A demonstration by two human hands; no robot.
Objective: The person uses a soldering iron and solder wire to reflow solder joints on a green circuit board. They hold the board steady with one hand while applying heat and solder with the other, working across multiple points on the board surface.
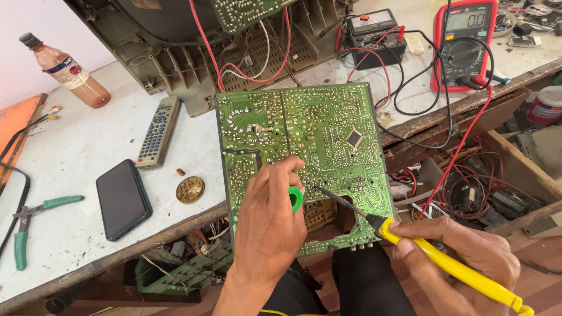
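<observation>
While left hand (270, 217) pinches a green spool (296, 199) — right hand (462, 257) grips the soldering iron (410, 246).

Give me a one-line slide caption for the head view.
Right hand brings a yellow soldering iron to a green circuit board; left hand holds a green spool.

A worn white workbench (88, 146) stands against a pale wall (35, 23).
</observation>
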